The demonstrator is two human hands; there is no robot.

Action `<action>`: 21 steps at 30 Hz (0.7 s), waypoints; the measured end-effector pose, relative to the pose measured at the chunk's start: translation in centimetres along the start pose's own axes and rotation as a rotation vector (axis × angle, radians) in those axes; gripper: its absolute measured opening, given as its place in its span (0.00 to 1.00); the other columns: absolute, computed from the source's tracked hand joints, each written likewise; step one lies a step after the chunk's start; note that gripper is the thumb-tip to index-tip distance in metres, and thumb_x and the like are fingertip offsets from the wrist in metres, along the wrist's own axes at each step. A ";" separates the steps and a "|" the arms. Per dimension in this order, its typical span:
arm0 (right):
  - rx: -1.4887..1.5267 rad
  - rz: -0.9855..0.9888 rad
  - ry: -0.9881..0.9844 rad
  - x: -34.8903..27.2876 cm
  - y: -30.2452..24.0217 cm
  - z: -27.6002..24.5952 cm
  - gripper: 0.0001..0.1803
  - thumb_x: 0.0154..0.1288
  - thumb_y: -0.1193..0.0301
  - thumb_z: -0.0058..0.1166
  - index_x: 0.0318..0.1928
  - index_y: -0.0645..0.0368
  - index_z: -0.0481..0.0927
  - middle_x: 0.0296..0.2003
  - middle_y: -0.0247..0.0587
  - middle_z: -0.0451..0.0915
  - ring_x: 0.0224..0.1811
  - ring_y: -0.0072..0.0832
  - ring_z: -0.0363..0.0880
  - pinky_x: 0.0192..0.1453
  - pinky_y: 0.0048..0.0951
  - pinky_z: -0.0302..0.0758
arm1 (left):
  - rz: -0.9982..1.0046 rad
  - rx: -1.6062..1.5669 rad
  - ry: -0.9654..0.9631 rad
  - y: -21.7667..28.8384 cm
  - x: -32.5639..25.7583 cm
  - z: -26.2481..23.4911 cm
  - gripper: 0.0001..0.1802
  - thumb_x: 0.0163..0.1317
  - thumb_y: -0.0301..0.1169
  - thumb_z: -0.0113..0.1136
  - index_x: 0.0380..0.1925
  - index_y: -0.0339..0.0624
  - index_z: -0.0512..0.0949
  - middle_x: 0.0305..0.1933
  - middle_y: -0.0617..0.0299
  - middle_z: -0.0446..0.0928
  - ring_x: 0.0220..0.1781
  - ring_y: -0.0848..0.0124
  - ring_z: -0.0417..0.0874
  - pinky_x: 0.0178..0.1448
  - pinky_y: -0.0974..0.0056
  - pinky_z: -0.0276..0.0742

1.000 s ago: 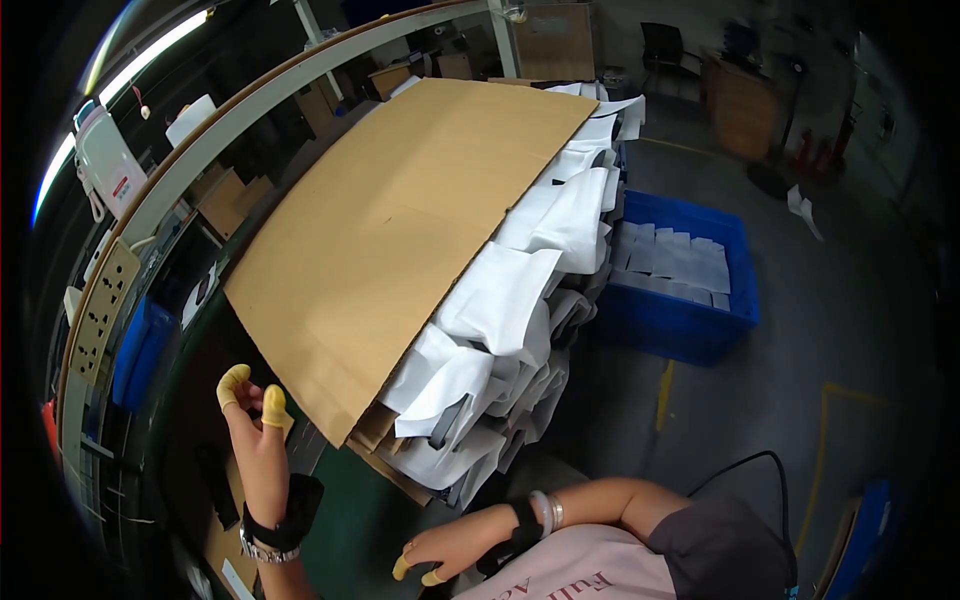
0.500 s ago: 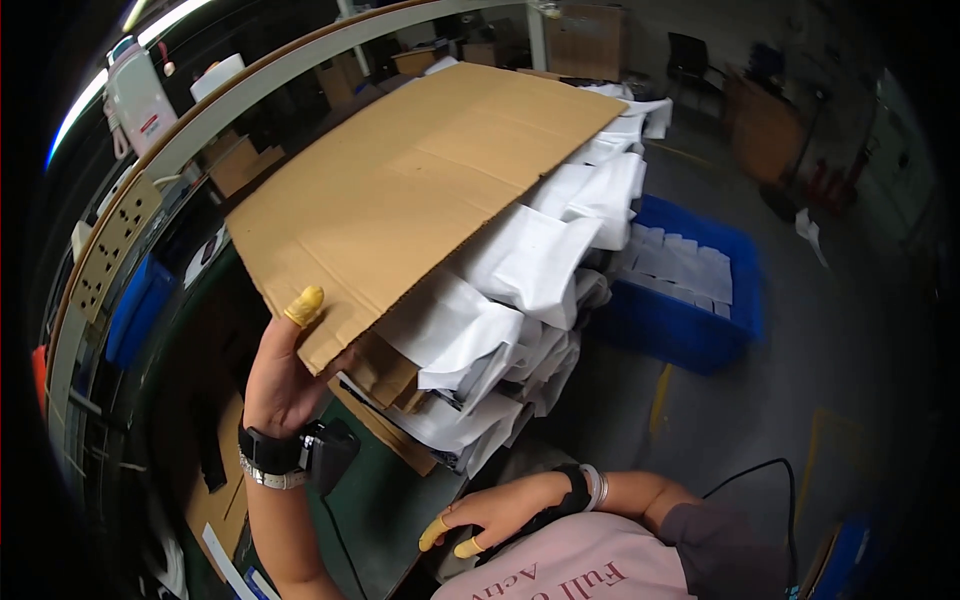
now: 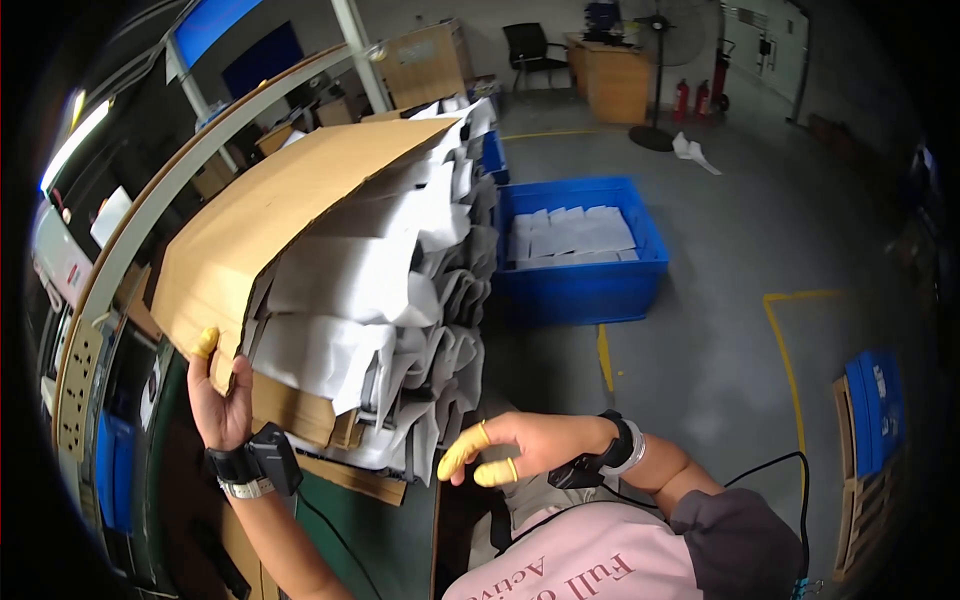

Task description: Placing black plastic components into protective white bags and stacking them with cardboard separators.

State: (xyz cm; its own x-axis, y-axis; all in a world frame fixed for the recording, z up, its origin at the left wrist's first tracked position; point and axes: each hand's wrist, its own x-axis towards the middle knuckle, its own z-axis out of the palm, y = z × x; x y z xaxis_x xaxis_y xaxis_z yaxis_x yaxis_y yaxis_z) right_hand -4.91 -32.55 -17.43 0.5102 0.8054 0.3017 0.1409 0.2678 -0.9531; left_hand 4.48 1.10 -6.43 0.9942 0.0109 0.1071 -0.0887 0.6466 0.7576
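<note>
My left hand grips the near corner of a large brown cardboard sheet, its thumb in a yellow finger cot on top. The sheet slopes over a tall stack of white, soft-looking wrapped pieces with ruffled ends on the right. More cardboard shows between the lower layers. My right hand hovers in front of my body, right of the stack's near end. Its fingers, some in yellow cots, are bent and apart, with nothing in them.
Beyond the stack, a blue bin on the floor holds flat white pieces. A shelf rail with a socket strip runs along the left. At right lie a wooden pallet and a blue crate. A black cable hangs by my right arm.
My view has turned to the right, so the stack and bin appear farther left. My left hand still holds the cardboard sheet's corner. My right hand has risen from my lap.
</note>
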 end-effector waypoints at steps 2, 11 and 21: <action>0.159 -0.168 0.129 -0.6 -0.1 -1.1 0.19 0.70 0.68 0.47 0.58 0.61 0.70 0.47 0.34 0.75 0.50 0.22 0.73 0.58 0.26 0.68 | 0.012 -0.053 -0.053 0.3 0.4 -0.3 0.13 0.69 0.31 0.45 0.48 0.36 0.73 0.45 0.57 0.79 0.38 0.69 0.82 0.31 0.69 0.80; 0.601 0.000 0.235 12.1 -8.2 -11.4 0.32 0.74 0.55 0.30 0.63 0.74 0.54 0.54 0.65 0.69 0.55 0.43 0.75 0.61 0.33 0.74 | 0.061 -0.245 -0.180 2.6 0.3 -4.6 0.19 0.72 0.30 0.37 0.59 0.33 0.65 0.62 0.48 0.69 0.64 0.58 0.70 0.36 0.68 0.80; 0.635 -0.055 0.472 17.9 -9.5 -18.9 0.29 0.70 0.50 0.42 0.59 0.59 0.64 0.53 0.47 0.71 0.56 0.38 0.71 0.63 0.45 0.69 | 0.077 -0.277 -0.034 0.7 -4.1 -3.0 0.25 0.70 0.32 0.36 0.65 0.36 0.56 0.69 0.42 0.57 0.61 0.59 0.74 0.23 0.72 0.75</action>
State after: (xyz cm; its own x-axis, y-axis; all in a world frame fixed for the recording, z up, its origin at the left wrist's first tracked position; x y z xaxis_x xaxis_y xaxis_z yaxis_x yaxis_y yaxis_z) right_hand 18.97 -30.66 -3.45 0.8425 0.5109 0.1708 -0.2619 0.6655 -0.6989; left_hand 0.49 3.81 -8.28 0.9821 0.0451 0.1829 -0.1390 0.8285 0.5425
